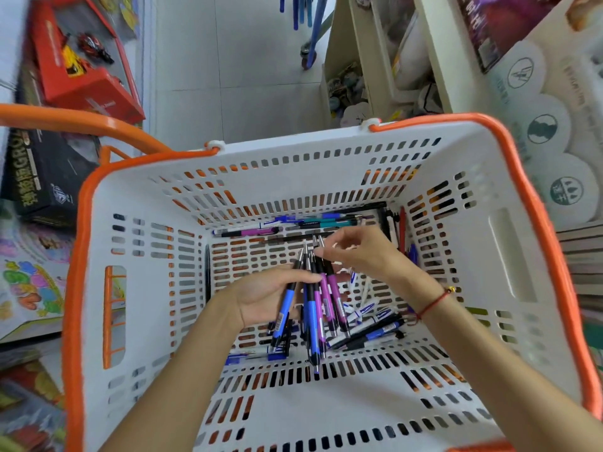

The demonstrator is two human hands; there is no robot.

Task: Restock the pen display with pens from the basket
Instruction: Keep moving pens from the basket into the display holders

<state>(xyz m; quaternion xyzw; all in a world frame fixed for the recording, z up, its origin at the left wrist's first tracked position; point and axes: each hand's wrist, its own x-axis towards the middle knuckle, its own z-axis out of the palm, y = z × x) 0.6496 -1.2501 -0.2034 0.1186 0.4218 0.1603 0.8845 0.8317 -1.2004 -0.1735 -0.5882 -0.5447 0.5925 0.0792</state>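
Observation:
A white slotted basket [342, 412] with an orange rim fills the head view. Inside it, my left hand [261, 296] grips a bunch of blue and purple pens [318, 301], their silver tips pointing away from me. My right hand [362, 252] reaches over the bunch, and its fingertips pinch the tips of the purple pens. More loose pens [306, 221] lie along the basket's far wall, and white and blue ones [375, 318] lie on the floor of the basket under my right wrist. No pen display can be made out.
Red toy boxes [85, 60] and a dark box [45, 177] sit on the left beside the orange basket handle [81, 120]. Cream shelving [375, 60] and white packs with round logos [548, 132] stand on the right. Pale floor tiles [235, 66] run ahead between them.

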